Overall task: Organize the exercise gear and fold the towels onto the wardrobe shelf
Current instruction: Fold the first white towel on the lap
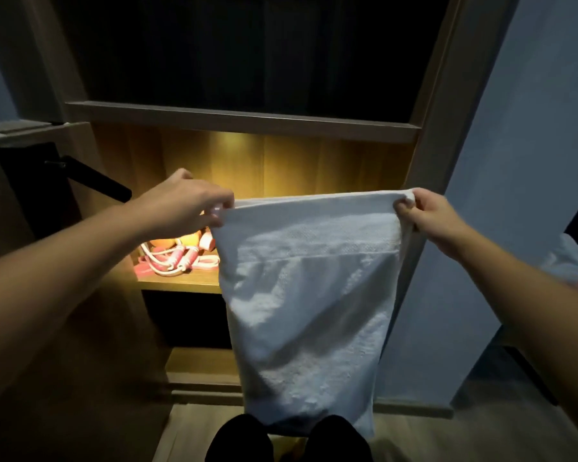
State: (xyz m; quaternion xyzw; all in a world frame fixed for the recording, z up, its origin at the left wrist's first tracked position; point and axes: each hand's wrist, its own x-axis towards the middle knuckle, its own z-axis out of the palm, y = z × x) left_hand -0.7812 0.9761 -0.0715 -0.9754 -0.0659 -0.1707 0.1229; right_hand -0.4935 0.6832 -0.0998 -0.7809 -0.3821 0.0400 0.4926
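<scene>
Up in front of the open wardrobe (447,95), a person holds a white towel (301,301) out in the air with both hands. Their left hand (184,205) pinches the top left corner of the towel between its thumb and fingers, closed tight on the cloth. Their right hand (427,215) is curled shut around the top right corner, with a little bunch of cloth in its grip. Between the two hands the top edge is pulled almost straight, and the rest of the towel hangs down long, getting narrower near the bottom. It looks doubled over, with a woven band running across the upper part. Its bottom end hangs just above the person's two dark feet (237,438) on the wooden floor. Behind the towel, a warm yellow light shines on the wardrobe shelf (181,281). On that shelf, at the left, lies a pink and white jump rope (177,258) in a loose pile, with some round orange things behind it that are hard to make out. A black handle (94,178) sticks out at the left side of the wardrobe.
</scene>
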